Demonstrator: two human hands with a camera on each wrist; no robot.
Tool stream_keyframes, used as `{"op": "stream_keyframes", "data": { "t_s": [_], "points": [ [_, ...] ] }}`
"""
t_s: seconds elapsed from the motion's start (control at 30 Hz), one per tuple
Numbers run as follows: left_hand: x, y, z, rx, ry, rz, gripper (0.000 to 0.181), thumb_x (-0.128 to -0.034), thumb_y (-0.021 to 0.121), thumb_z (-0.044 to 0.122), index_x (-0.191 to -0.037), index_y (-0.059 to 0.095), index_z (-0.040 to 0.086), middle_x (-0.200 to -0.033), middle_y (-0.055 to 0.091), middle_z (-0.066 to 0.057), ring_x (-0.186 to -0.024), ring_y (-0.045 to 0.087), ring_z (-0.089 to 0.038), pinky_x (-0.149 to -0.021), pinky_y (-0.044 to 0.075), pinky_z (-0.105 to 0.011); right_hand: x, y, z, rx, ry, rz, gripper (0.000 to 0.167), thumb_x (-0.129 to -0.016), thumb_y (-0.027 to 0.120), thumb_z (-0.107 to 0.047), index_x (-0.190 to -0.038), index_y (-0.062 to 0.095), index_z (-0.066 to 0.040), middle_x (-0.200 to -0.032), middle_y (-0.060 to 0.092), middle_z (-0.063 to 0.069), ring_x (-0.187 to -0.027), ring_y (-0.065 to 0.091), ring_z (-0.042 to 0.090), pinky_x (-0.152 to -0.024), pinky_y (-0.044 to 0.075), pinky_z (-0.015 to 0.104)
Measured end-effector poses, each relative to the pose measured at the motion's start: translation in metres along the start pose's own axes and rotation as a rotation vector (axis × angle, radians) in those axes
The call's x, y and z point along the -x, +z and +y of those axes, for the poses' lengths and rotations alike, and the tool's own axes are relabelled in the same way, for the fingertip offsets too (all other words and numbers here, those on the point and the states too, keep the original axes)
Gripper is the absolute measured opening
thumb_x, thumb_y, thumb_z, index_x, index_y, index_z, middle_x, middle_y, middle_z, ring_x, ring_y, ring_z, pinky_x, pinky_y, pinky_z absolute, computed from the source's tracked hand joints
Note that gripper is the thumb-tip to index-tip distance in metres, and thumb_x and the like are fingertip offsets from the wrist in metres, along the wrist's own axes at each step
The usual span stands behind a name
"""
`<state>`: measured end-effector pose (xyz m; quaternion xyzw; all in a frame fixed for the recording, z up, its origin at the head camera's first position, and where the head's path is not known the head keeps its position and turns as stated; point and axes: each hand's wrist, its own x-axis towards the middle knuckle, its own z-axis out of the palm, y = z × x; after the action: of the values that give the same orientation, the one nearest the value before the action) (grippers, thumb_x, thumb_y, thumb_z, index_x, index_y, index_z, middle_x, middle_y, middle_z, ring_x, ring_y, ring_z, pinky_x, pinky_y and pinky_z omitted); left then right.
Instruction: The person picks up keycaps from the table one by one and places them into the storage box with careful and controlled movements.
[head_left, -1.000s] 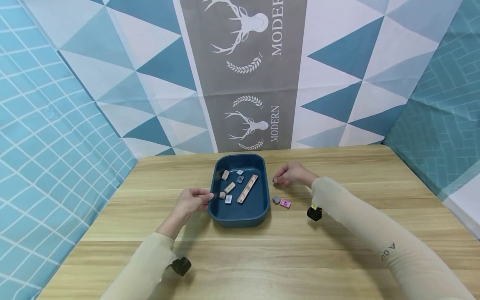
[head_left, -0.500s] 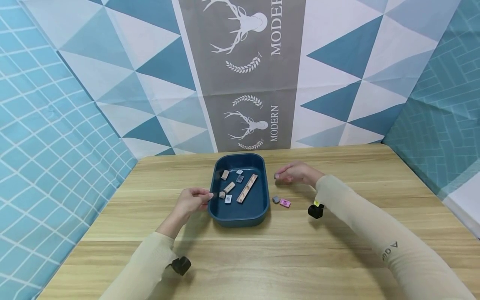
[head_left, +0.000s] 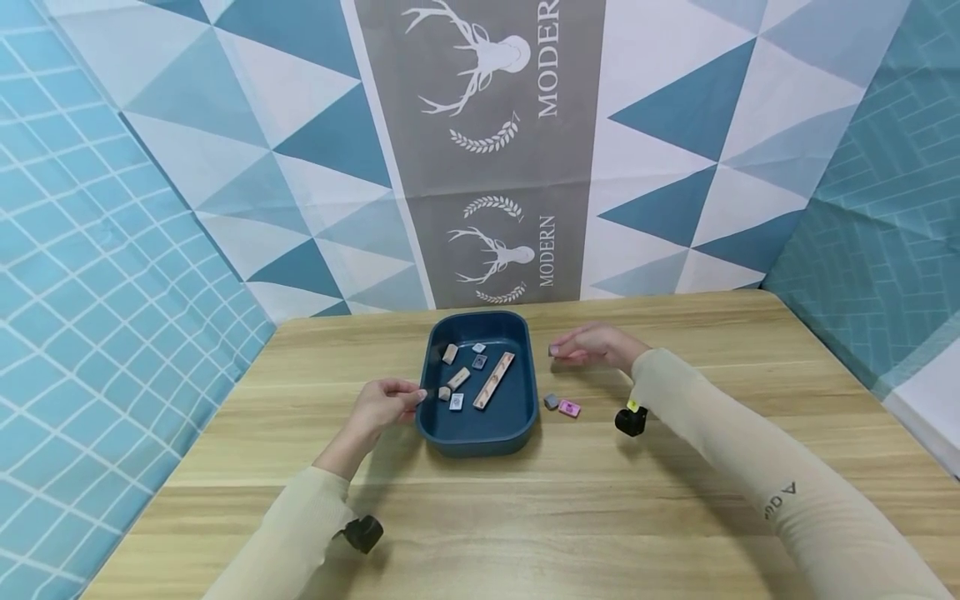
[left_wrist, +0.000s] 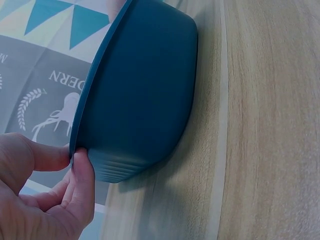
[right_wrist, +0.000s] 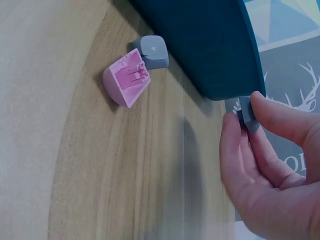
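Note:
A dark blue plastic tub [head_left: 478,446] stands on the wooden table with several keycaps lying inside. At its left side my left hand [head_left: 381,406] pinches the rim between thumb and fingers, as the left wrist view confirms. Right of the tub, my right hand [head_left: 596,343] holds a grey keycap [right_wrist: 247,114] between thumb and fingertips, just above the table. Nearer to me on the table, a grey keycap [right_wrist: 154,48] with a star mark touches a pink keycap [right_wrist: 114,86]. The pink one lies with its hollow underside showing.
Inside the tub, a long beige bar keycap [head_left: 493,382] lies to the right, and smaller beige, white and grey caps lie to the left. A patterned cloth [head_left: 495,167] hangs behind the wooden table [head_left: 480,525]. Each wrist carries a small black camera [head_left: 630,422].
My right hand has shifted slightly right, and the grey keycap in its fingertips shows more clearly. My left hand and the tub stay in place. The head view has tilted a little.

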<state>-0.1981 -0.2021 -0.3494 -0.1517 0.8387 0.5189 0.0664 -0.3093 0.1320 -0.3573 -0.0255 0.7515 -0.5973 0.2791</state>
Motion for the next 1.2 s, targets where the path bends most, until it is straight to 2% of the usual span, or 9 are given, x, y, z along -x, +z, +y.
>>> {"op": "stream_keyframes", "data": {
  "t_s": [0.1,0.2,0.6,0.8,1.07,1.2],
  "points": [
    [0.0,0.0,-0.001,-0.002,-0.001,0.0,0.024,-0.0925,0.064,0.015,-0.11,0.063,-0.002,-0.104,0.064,-0.014,-0.074,0.06,-0.012,-0.077,0.059,-0.029,0.001,0.001,-0.002,-0.052,0.002,-0.005,0.045,-0.089,0.063,-0.001,-0.13,0.049,0.012,-0.092,0.072,0.002,-0.114,0.064,0.028,-0.109,0.044,0.041],
    [0.0,0.0,-0.001,-0.005,0.002,0.003,0.024,-0.0924,0.064,0.014,-0.11,0.064,-0.002,-0.104,0.064,-0.014,-0.074,0.06,-0.012,-0.077,0.059,-0.029,0.001,0.002,-0.006,-0.055,0.011,0.0,0.045,-0.089,0.063,0.0,-0.13,0.049,0.011,-0.086,0.07,-0.002,-0.116,0.063,0.028,-0.109,0.044,0.041],
    [0.0,0.0,0.0,-0.003,0.014,0.006,0.024,-0.0921,0.064,0.014,-0.11,0.064,-0.003,-0.102,0.064,-0.013,-0.074,0.059,-0.011,-0.071,0.057,-0.023,0.001,0.001,-0.014,-0.087,-0.005,-0.008,0.041,-0.091,0.06,0.001,-0.129,0.051,0.012,-0.085,0.071,0.001,-0.095,0.07,0.018,-0.112,0.039,0.045],
    [-0.001,0.0,-0.002,-0.004,0.018,0.013,0.023,-0.0917,0.065,0.014,-0.109,0.065,-0.002,-0.102,0.064,-0.012,-0.074,0.059,-0.01,-0.068,0.057,-0.021,0.004,0.001,-0.022,-0.069,-0.01,-0.034,0.04,-0.093,0.058,0.0,-0.129,0.049,0.012,-0.085,0.069,0.001,-0.087,0.069,0.013,-0.115,0.035,0.046],
    [-0.001,0.0,-0.002,0.0,0.033,0.004,0.023,-0.0918,0.064,0.013,-0.108,0.064,-0.003,-0.101,0.065,-0.013,-0.072,0.06,-0.009,-0.071,0.058,-0.025,0.007,0.002,-0.038,0.015,-0.019,-0.067,0.039,-0.091,0.061,-0.001,-0.127,0.052,0.011,-0.091,0.069,0.003,-0.082,0.069,0.011,-0.108,0.045,0.039],
    [-0.001,-0.001,-0.003,0.008,0.052,-0.005,0.023,-0.0914,0.064,0.012,-0.106,0.064,-0.005,-0.097,0.066,-0.011,-0.069,0.06,-0.007,-0.071,0.058,-0.026,0.01,0.004,-0.044,0.011,-0.035,-0.06,0.037,-0.089,0.063,0.0,-0.124,0.055,0.01,-0.09,0.07,0.004,-0.085,0.069,0.014,-0.097,0.054,0.032]
  ]
}}
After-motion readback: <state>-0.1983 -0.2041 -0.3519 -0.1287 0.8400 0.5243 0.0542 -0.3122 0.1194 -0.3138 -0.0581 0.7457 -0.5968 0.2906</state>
